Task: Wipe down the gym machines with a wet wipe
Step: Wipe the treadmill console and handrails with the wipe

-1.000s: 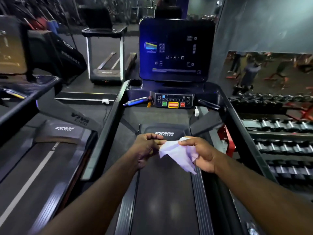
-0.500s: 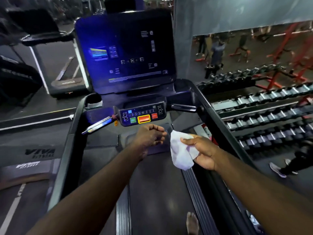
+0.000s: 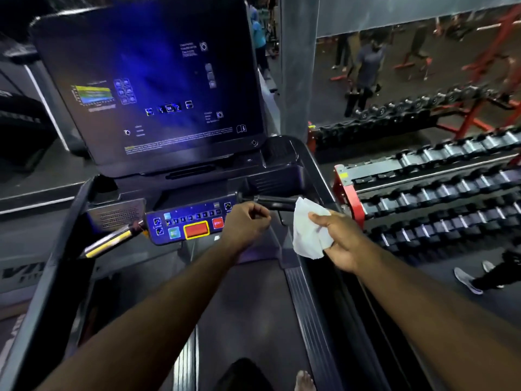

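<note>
Pinches a crumpled white wet wipe (image 3: 307, 231) in the right hand (image 3: 339, 242), thumb on the front, fingers curled behind, loose folds of the sheet standing above the grip and hanging below it. Holds it in the air just in front of the right end of a short black handlebar (image 3: 267, 200) on the treadmill (image 3: 282, 170), top corner of the wipe overlapping that bar in view; cannot tell whether touching. Carries the left hand (image 3: 245, 224) just beside, apart from the wipe, fingers curled in toward the palm with nothing visible in them, knuckles in front of the right edge of the control panel (image 3: 183, 222). On that panel, a row of small keys, a green key, a large red button (image 3: 196, 230) framed in yellow, a smaller red key partly hidden by the left hand. Left of the panel, a second handlebar (image 3: 112, 241) with a yellow strip, angled down and outward. Above, a big dark touchscreen (image 3: 158, 88) lit blue, small icons across it and a coloured chart at its left. Below the arms, the dark belt (image 3: 239, 311) between ribbed side rails (image 3: 306, 311), a bare foot (image 3: 304, 380) at the bottom edge. Right of the machine, a red-framed rack (image 3: 348, 198) with dumbbells (image 3: 439, 198) in several tiers; behind it a wall mirror (image 3: 451, 66) reflecting people and red equipment. At the far right on the floor, another person's grey shoes (image 3: 466, 279).
</note>
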Tool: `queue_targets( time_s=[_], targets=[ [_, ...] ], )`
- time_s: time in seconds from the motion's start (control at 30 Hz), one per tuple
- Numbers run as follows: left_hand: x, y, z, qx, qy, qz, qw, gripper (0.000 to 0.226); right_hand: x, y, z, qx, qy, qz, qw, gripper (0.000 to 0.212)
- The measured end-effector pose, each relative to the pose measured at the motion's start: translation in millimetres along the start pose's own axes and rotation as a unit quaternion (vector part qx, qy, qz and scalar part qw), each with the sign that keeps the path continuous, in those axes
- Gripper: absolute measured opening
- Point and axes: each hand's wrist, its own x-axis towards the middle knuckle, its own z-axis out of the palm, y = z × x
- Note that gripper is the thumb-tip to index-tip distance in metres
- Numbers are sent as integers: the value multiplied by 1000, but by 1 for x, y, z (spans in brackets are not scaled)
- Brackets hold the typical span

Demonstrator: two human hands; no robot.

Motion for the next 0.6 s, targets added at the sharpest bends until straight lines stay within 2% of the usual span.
queue_targets(
  time_s=[0.1, 0.2, 0.3, 0.4, 0.53, 0.6],
  targets=[
    [33, 5, -3, 88, 6, 33, 996, 15, 29, -16, 8, -16, 0, 0, 1000, 24],
    [59, 4, -10, 222, -14, 77, 972, 17, 50, -25, 16, -11, 0, -1, 1000, 21],
    [109, -14, -21, 330, -51, 137, 933, 20, 91, -34, 28, -15, 22, 4, 1000, 22],
    [156, -30, -33, 424, -108, 173, 883, 36, 129, -44, 45, -24, 55, 1, 998, 23],
    [203, -42, -37, 497, -163, 251, 814, 51, 174, -57, 70, -57, 100, -33, 993, 15],
    [218, -46, -37, 513, -181, 272, 794, 55, 195, -64, 80, -83, 130, -75, 985, 20]
  ],
)
